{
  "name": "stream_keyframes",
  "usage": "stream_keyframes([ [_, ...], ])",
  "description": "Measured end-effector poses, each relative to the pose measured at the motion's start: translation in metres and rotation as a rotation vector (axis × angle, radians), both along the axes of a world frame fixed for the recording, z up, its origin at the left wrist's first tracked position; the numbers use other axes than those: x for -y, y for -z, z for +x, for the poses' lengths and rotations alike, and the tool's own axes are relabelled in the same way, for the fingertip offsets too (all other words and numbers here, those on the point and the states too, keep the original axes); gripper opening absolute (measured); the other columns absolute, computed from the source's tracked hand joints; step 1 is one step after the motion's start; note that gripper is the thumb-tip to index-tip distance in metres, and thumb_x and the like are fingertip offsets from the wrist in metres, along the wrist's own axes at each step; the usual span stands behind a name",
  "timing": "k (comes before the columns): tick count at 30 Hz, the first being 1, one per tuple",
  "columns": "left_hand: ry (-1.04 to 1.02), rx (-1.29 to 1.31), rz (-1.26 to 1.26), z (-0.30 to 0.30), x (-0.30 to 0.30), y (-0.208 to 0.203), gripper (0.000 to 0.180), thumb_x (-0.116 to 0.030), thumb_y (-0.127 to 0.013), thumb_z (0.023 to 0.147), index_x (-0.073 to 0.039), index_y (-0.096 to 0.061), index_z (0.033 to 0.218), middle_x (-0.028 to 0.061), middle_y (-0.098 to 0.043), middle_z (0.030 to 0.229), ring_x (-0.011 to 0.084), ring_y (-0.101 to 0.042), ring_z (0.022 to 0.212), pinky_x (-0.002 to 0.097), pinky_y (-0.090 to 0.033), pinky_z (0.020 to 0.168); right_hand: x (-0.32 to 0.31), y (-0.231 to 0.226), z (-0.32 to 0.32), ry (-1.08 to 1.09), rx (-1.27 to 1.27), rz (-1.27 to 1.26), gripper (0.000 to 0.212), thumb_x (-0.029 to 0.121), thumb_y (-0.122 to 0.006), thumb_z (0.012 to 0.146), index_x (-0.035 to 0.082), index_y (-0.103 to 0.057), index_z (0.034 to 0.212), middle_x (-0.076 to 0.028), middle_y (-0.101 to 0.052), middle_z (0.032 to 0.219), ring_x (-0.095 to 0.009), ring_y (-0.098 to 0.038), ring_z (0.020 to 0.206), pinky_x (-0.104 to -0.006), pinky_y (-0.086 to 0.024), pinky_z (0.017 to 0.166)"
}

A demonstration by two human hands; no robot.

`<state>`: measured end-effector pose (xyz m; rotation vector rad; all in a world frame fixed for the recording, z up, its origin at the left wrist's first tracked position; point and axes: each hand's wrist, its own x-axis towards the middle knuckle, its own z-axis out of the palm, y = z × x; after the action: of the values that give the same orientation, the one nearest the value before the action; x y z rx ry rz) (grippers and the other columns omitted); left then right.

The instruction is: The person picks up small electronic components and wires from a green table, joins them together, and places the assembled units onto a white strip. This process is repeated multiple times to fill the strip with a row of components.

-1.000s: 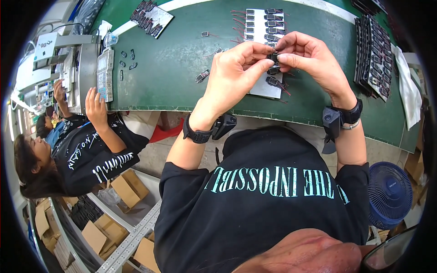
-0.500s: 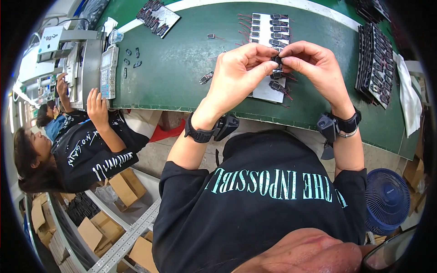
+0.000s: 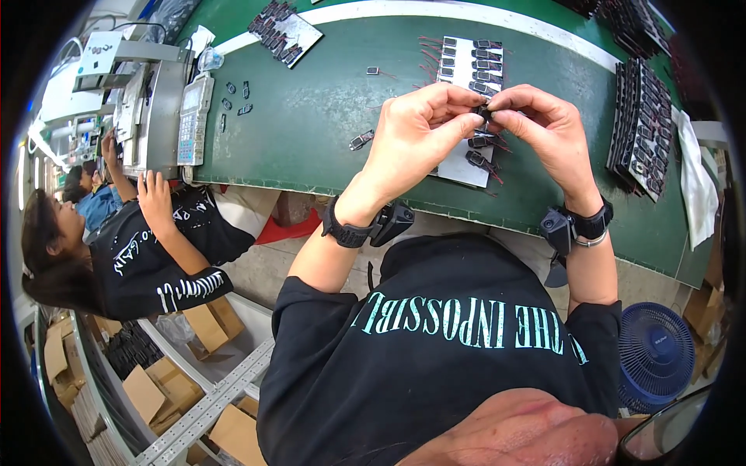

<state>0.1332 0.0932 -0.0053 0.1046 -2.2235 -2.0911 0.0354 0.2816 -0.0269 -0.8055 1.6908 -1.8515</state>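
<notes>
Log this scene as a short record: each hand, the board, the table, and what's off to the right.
Left hand: thumb and fingers pinching a small black part
Right hand: pinching the same part
White board: below the hands, carrying columns of small wired modules
Green table: more small modules lying loose, left of the board
Right side: stacked boards, white cloth
</notes>
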Motion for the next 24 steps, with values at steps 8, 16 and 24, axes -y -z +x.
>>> stream_keyframes([
  [8, -0.044, -0.073, -0.151, -0.001, -0.007, 0.004, 0.022, -0.005, -0.07, 0.088, 0.0, -0.07, 0.109, 0.0102, -0.075, 0.097, 0.0122, -0.072, 0.087, 0.0258, -0.058, 0.077, -0.004, -0.001, -0.007, -0.02, 0.182, 0.046, 0.017, 0.009, -0.068, 0.092, -0.001, -0.066, 0.106, -0.004, -0.067, 0.097, -0.011, -0.066, 0.085, -0.0253, -0.054, 0.081],
  [16, -0.033, -0.107, -0.242, 0.005, -0.004, 0.004, 0.023, 0.0, -0.066, 0.091, 0.002, -0.068, 0.114, 0.0073, -0.073, 0.101, 0.0105, -0.068, 0.09, 0.0233, -0.057, 0.08, 0.002, -0.003, -0.005, -0.081, 0.175, 0.017, 0.028, 0.008, -0.065, 0.093, 0.002, -0.055, 0.118, -0.002, -0.063, 0.101, -0.01, -0.061, 0.092, -0.0252, -0.051, 0.083],
  [24, -0.083, -0.255, -0.221, -0.001, -0.028, 0.009, 0.017, -0.011, -0.066, 0.082, 0.001, -0.07, 0.093, 0.0165, -0.071, 0.076, 0.0232, -0.071, 0.069, 0.0338, -0.055, 0.063, -0.017, 0.005, 0.008, 0.033, 0.043, 0.046, 0.02, 0.002, -0.06, 0.095, 0.002, -0.054, 0.114, -0.003, -0.057, 0.105, -0.009, -0.055, 0.098, -0.0227, -0.044, 0.087],
])
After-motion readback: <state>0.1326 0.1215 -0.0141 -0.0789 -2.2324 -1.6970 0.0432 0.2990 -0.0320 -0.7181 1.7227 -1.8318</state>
